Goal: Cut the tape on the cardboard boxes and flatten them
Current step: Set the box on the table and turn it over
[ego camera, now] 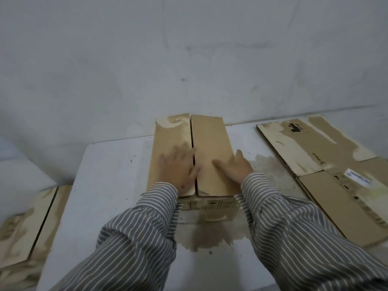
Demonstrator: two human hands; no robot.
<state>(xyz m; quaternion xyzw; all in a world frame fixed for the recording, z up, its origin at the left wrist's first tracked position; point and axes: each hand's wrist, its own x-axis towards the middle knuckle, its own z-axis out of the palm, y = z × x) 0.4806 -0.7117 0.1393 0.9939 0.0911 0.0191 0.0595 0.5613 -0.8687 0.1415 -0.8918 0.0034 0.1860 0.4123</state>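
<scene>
Sleeves: striped grey sleeves [147, 238] fill the bottom of the view, both arms reaching forward onto the box

Box: cardboard box [212, 152] sits upright mid-table [109, 185], top flaps shut; long axis runs away from the person toward the wall [189, 49], near short end facing the camera with printed marks on it

Seam: dark gap [192, 148] runs lengthwise between the two flaps; can't really tell if any tape still bridges it, view's too soft

Left hand: left hand [178, 166] flat and spread on the left flap, fingers by the seam; gripping nothing

Right hand: right hand [235, 166] flat on the right flap near its outer edge, thumb pointing in; also empty

How I'd do it: looks like the open-up step; hook fingertips into the seam, peel both flaps outward, then push opposite corners to collapse it

Around: flattened cardboard [327, 169] stacked at right; another closed box [27, 223] low at left
</scene>
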